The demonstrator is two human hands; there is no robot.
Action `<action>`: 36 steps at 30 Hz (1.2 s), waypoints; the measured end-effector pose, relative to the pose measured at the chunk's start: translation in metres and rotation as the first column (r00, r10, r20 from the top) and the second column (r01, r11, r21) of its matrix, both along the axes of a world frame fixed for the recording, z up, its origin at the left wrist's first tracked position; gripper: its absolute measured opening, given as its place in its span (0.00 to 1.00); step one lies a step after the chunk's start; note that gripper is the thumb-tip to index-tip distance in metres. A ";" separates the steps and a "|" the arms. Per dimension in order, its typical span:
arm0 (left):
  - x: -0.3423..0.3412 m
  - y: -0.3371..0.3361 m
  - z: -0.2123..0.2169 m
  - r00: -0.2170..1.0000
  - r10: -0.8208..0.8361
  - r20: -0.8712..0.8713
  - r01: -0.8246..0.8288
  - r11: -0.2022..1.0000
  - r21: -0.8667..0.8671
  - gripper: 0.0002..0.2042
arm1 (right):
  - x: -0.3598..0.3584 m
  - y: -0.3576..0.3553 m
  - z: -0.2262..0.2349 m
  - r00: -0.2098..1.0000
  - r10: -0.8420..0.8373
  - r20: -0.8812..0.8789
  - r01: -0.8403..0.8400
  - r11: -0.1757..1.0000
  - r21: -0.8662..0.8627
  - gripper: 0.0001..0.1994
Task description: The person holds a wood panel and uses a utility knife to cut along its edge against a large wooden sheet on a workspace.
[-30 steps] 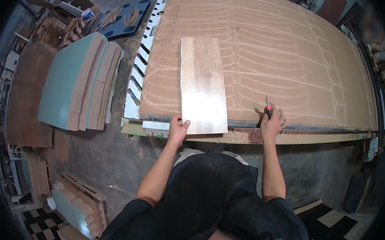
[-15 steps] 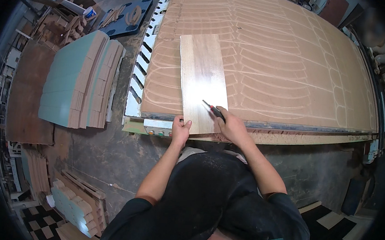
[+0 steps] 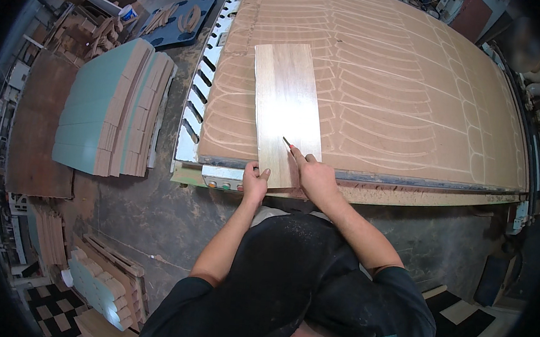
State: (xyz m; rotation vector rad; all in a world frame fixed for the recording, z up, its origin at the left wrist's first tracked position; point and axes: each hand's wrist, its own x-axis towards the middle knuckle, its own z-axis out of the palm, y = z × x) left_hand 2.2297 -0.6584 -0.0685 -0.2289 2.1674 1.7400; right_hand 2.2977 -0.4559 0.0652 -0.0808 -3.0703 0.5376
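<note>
- The table [image 3: 412, 103] is a wide machine bed topped with a brown board, its surface scored with pale curved outlines; a dusty strip runs along its near edge.
- Left of the table, a white slotted rail [image 3: 201, 95] borders the board, and beyond it stacks of teal-faced panels [image 3: 108, 113] rest on the stained concrete floor [image 3: 147, 216].
- Farther left of the table lies a dark brown sheet [image 3: 37, 133]; nearer the person stand low piles of wood pieces on pallets [image 3: 103, 276].
- A light wooden plank [image 3: 285, 107] lies flat on the table at its near-left part, its near end reaching the table's edge.
- The left hand [image 3: 255, 183] rests on the plank's near-left corner, fingers spread flat and clamping nothing.
- The right hand [image 3: 314, 175] is clenched around a pencil [image 3: 288, 144], tip touching the plank near its near end.
- One second ago the right hand was on the table to the right of the plank; it has since moved onto the plank, while the left hand and plank stayed put.
- The plank's long axis runs away from the person across the table, tilted slightly left at its far end.
</note>
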 end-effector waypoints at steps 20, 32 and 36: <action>0.002 0.002 -0.034 0.992 0.064 -0.108 -0.062 0.998 0.024 0.17 | 0.019 -0.010 -0.001 0.999 -0.022 0.044 0.023 1.000 -0.014 0.28; -0.003 0.000 -0.009 1.000 0.025 0.013 -0.025 1.000 0.005 0.18 | 0.047 0.044 -0.001 0.870 -0.489 0.069 0.462 0.756 -0.464 0.24; -0.003 0.001 -0.006 0.998 0.039 0.045 -0.042 0.995 0.086 0.19 | 0.058 0.073 -0.049 0.820 -0.566 0.091 0.480 0.590 -0.649 0.24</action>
